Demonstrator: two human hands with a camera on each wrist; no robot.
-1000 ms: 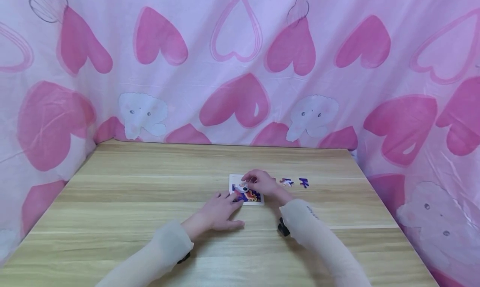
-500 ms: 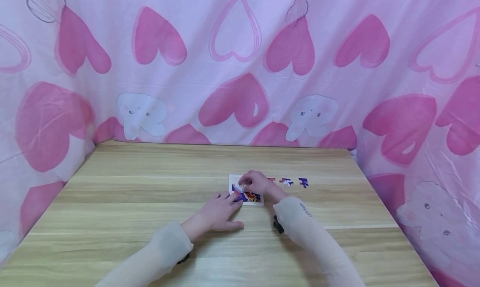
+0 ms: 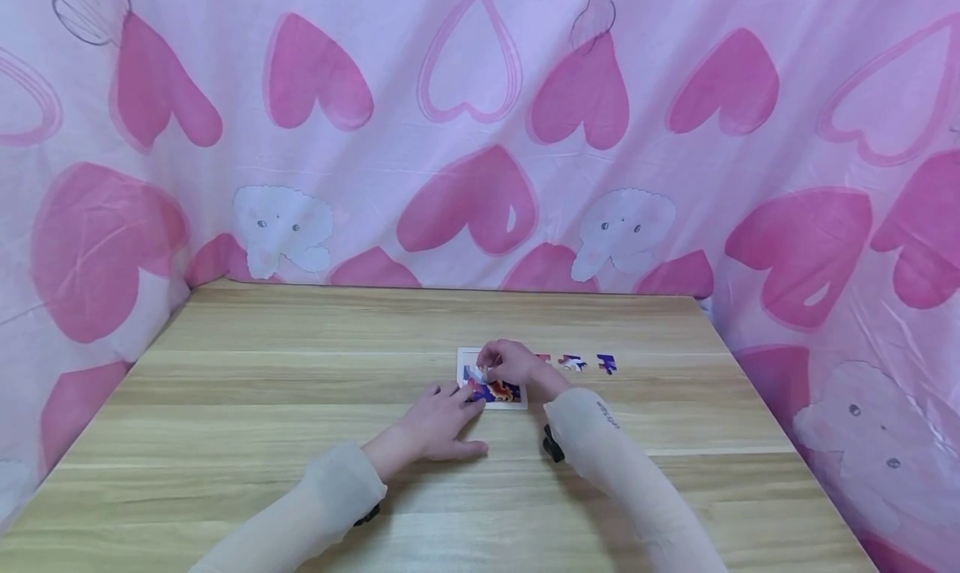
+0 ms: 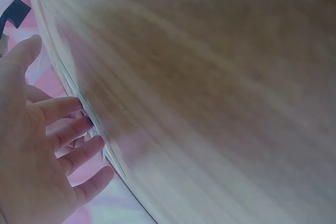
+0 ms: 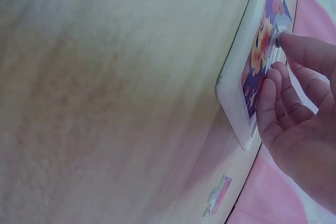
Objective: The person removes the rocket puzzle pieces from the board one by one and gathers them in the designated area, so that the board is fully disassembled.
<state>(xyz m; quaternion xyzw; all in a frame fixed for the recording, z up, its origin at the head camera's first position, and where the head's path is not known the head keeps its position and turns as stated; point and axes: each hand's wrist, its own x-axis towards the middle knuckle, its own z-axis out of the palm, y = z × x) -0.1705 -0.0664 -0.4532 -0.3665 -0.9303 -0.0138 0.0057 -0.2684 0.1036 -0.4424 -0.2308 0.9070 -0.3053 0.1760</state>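
Note:
A small jigsaw puzzle in a white frame lies on the wooden table, its lower part showing a purple and orange picture. My left hand rests spread at the frame's near left, fingertips on its edge. Over the upper part of the puzzle, my right hand pinches a whitish puzzle piece between thumb and fingers. In the right wrist view the piece is down at the picture's surface, partly hidden by the thumb. The left wrist view shows the left fingers along the frame's thin edge.
To the right of the frame, loose puzzle pieces lie in a row: a reddish one partly behind the right hand, a white and purple one, and a purple one. A pink heart-print curtain surrounds the table.
My right hand has shifted slightly left and lowered the whitish piece onto the upper part of the puzzle. The left hand has stayed in place.

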